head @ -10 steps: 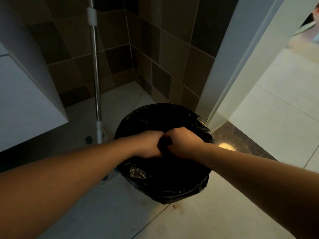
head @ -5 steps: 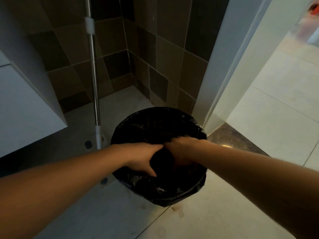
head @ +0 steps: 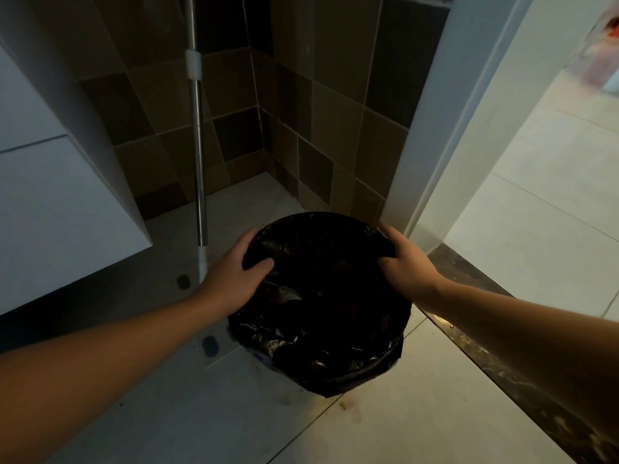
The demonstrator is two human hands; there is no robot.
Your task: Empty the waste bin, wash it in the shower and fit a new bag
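Both hands [head: 234,279] grip round bin's [head: 321,329] crinkled glossy black bag [head: 301,343].

Not much to report on the person, honestly. All you get is two forearms coming in from the bottom corners, both bare from the frame edge to the wrist, with no sleeve or cuff showing anywhere. The left hand [head: 234,279] has nothing on it that I can spot: no glove, ring, or watch. Same for the right hand [head: 407,262], with a plain wrist and uncovered fingers. The light's pretty dim, so finer details like the nails are lost.
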